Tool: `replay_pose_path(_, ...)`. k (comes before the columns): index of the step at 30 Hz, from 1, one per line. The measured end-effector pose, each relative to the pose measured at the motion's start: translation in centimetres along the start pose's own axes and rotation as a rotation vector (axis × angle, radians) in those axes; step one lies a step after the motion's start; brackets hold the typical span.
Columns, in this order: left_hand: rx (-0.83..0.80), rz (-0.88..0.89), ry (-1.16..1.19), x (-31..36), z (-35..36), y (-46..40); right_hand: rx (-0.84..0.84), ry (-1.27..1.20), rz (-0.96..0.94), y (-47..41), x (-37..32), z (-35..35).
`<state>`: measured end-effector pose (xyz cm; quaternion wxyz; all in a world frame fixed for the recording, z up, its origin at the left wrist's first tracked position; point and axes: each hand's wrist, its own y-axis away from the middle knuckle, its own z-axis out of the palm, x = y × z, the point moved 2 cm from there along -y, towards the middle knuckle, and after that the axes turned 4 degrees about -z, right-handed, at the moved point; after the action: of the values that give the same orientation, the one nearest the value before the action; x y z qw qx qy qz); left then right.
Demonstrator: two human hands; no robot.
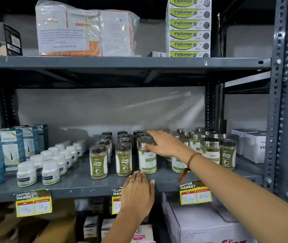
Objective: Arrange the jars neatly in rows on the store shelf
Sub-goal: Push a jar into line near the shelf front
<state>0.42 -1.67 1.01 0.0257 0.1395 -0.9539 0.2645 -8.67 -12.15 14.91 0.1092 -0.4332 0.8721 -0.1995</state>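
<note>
Right hand [165,144], fingers straight, rests over a silver-lidded jar [147,162] labelled Moringa; left hand [138,192] lies flat on the shelf [80,183] edge just nearer, right of Gaska jars [98,162].

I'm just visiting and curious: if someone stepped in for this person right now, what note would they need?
Left hand: flat on the shelf front, holding nothing.
Right hand: straight fingers against the front silver-lid jar.
Done: dark-lid jars stand in rows left of it.
Left: the other silver-lid jars at right are loosely bunched; a stray dark-lid jar sits among them.
</note>
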Motion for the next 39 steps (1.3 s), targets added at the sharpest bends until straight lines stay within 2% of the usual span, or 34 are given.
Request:
replay_pose_path(7,0.1,-0.027,0.025,0.0,1.1,0.0,-0.102,0.009,0.026,-2.1,0.0,1.0)
replay_pose_path(13,0.156,-0.006,0.032,0.1,0.6,0.6,-0.044,-0.058,0.062,-1.9,-0.1,0.6)
replay_pose_path(17,0.13,0.003,0.041,0.0,0.3,0.6,0.032,-0.04,0.07,-1.1,-0.1,-0.3)
replay_pose_path(21,0.141,0.021,0.013,-0.1,0.3,0.6,0.134,-0.008,0.054,0.8,-0.4,-2.8)
replay_pose_path(24,0.158,0.032,0.015,-0.1,0.2,0.8,0.177,-0.094,0.07,3.0,0.1,-5.5)
replay_pose_path(28,0.147,0.032,0.034,0.1,-0.1,0.8,0.202,-0.211,0.13,6.9,2.2,-8.7)
replay_pose_path(32,0.147,0.026,0.036,0.3,-0.4,0.9,0.159,-0.209,0.193,10.3,5.4,-11.0)
replay_pose_path(39,0.116,0.01,0.016,0.5,-0.8,1.0,0.067,0.078,0.368,14.7,13.1,-13.4)
